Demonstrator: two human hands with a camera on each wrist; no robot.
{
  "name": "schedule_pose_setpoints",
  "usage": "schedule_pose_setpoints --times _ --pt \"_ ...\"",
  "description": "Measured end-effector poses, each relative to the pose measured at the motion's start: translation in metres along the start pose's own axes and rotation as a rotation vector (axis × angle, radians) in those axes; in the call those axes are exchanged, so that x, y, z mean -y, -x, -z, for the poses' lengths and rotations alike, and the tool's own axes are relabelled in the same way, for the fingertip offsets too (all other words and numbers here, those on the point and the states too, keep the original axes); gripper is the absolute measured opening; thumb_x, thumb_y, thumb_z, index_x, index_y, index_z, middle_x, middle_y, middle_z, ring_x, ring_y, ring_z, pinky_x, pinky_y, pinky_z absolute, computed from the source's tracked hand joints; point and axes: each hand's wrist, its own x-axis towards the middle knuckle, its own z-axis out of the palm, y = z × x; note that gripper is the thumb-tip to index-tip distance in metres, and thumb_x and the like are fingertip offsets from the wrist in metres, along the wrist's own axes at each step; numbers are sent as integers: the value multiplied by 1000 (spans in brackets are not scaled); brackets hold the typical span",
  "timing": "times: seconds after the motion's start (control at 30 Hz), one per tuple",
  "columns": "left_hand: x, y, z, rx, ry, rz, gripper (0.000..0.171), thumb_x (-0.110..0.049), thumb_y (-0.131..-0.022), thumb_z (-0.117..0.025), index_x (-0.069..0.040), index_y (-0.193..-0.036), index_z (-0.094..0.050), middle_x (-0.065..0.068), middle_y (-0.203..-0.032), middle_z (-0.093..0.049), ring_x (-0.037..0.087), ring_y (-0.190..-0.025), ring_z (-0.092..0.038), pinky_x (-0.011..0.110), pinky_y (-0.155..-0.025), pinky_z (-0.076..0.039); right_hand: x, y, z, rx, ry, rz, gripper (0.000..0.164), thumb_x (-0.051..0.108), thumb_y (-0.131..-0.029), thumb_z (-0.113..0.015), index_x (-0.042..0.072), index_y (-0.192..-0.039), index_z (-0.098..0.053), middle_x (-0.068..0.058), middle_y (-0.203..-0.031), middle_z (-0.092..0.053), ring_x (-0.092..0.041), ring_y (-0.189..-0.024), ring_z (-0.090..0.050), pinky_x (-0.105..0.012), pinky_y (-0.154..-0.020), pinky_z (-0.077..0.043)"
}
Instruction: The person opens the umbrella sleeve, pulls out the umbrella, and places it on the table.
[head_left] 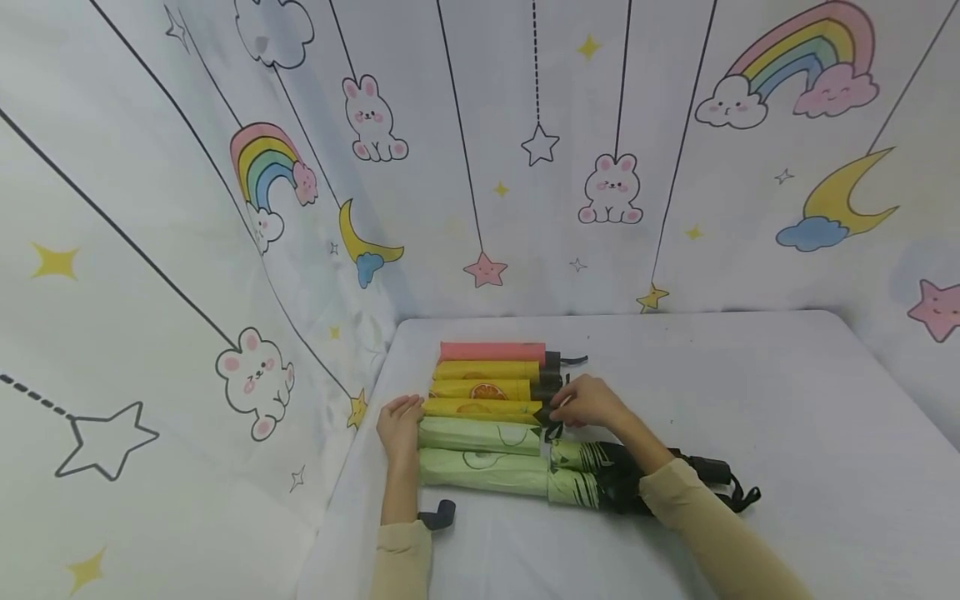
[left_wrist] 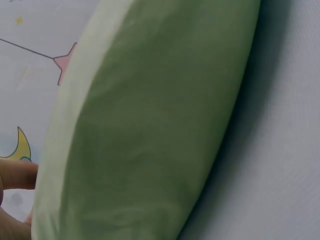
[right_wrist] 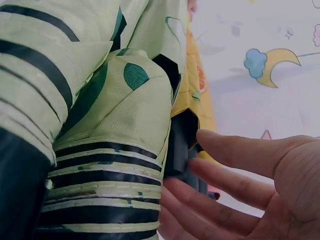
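Folded umbrellas lie side by side in a row: a pink umbrella (head_left: 491, 352) at the back, three yellow umbrellas (head_left: 480, 407) with fruit prints, and two light green umbrellas (head_left: 480, 471) in front. My left hand (head_left: 400, 423) lies along their left ends, its fingertips by the nearest yellow one. In the left wrist view a green umbrella (left_wrist: 150, 120) covers most of the left fingers (left_wrist: 17, 175). My right hand (head_left: 590, 402) is at the black end of the nearest yellow umbrella (right_wrist: 192, 102). Its thumb and loosely bent fingers (right_wrist: 235, 155) reach that end; some fingertips are hidden.
Both green umbrellas stretch farther right than the others, with striped sections (head_left: 573, 487) and a black handle (head_left: 708, 471) lying under and beyond the right forearm. White cloth covers the table (head_left: 750, 383). Printed curtains (head_left: 525, 208) hang behind and to the left.
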Motion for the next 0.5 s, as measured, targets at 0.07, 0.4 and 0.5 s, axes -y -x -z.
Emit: schedule_pose_setpoints --times 0.07,0.4,0.5 --pt "0 0 0 -9 -7 -2 48 3 -99 -62 7 -144 -47 24 -138 -62 33 -130 -62 22 -97 -56 -1 -1 -2 -8 20 -1 28 18 -88 -85 3 -111 -80 -4 -86 -77 -31 -74 -76 -35 -63 -63" --pt "2 0 -1 -32 -30 -6 44 5 -97 -62 7 -140 -50 25 -134 -65 34 -127 -65 26 -98 -57 -2 -4 -9 -34 63 -47 37 16 -85 -87 1 -117 -77 -6 -76 -75 -26 -66 -73 -31 -58 -57" --pt "3 0 -2 -29 -23 -11 44 4 -98 -63 8 -140 -50 25 -134 -65 34 -127 -65 30 -101 -56 -2 -4 -10 -44 66 -41 36 14 -84 -88 0 -115 -76 -7 -83 -76 -21 -64 -70 -32 -59 -58"
